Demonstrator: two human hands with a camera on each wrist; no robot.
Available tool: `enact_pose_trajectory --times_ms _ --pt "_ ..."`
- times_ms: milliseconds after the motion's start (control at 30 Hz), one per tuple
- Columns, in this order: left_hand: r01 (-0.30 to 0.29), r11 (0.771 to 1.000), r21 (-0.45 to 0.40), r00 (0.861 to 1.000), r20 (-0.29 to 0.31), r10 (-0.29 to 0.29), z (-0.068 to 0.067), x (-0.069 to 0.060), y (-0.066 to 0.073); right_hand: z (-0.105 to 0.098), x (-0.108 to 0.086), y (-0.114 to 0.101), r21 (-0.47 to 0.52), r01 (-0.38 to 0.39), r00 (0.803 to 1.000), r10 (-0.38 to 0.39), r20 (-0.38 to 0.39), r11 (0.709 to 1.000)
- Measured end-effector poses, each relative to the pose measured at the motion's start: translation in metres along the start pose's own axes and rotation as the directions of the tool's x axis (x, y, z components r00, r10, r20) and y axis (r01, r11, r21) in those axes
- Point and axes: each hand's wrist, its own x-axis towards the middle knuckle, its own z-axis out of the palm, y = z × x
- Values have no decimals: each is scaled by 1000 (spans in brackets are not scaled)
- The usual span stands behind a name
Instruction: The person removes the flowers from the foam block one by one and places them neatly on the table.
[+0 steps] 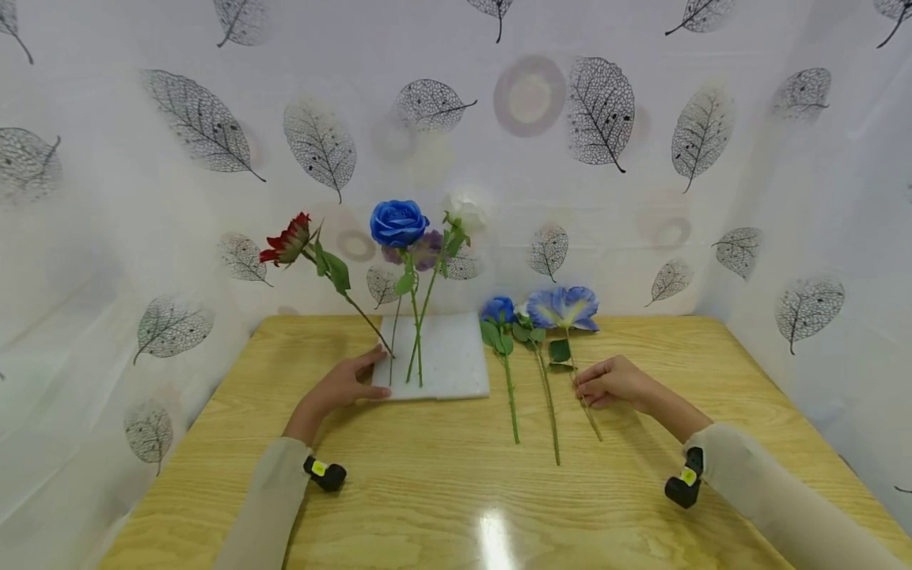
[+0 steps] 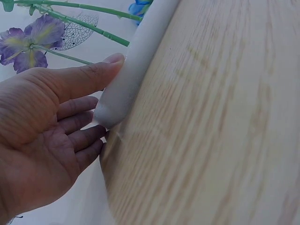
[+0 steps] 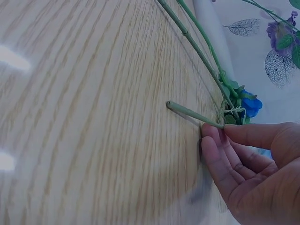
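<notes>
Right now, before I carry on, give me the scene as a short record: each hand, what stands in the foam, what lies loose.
Left hand: holds near-left corner of white foam block
Right hand: fingers pinch stem of blue-violet iris
Standing in foam: red flower, leaning left; large blue rose; purple iris; white flower
Loose on wooden table: small blue rose; white bloom, partly hidden
Loose stems' position: right of foam, blooms toward the far edge

White leaf-printed sheeting [image 1: 427,39] rises beyond the back and side edges of a wood-grain table [image 1: 413,475], which bears a bright reflection [image 1: 495,538].
</notes>
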Motion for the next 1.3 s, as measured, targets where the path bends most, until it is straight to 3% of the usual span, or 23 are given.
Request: enact_pose_trajectory --times_ms 633,1300 --pt "9 1000 8 1000 -8 -9 1 1 -1 4 1 -1 -50 -18 1000 17 -12 999" --pt "5 1000 -11 1000 2 -5 0 -1 2 2 1 -5 -32 -34 999 34 -10 999"
